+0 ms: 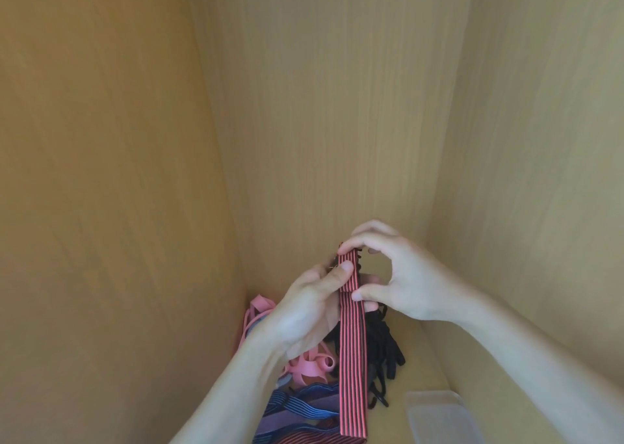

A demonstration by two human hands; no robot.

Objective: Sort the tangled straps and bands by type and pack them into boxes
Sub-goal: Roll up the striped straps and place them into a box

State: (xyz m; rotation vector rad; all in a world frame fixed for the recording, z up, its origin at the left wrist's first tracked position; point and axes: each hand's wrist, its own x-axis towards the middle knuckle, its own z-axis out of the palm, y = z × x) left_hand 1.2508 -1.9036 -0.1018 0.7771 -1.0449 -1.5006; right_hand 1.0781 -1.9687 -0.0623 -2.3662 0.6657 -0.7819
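Observation:
I hold a red-and-black striped strap up in front of me, folded over at its top end. My left hand pinches it from the left with the thumb on the fold. My right hand grips the folded top between thumb and fingers. The strap's long tail hangs down toward a tangled pile below: pink flat bands, black cords and blue-and-black striped straps. A small metal piece shows at the strap's top left, half hidden by my fingers.
A clear plastic box sits at the lower right on the wooden shelf floor. Wooden walls close in at the left, back and right, forming a narrow cabinet space.

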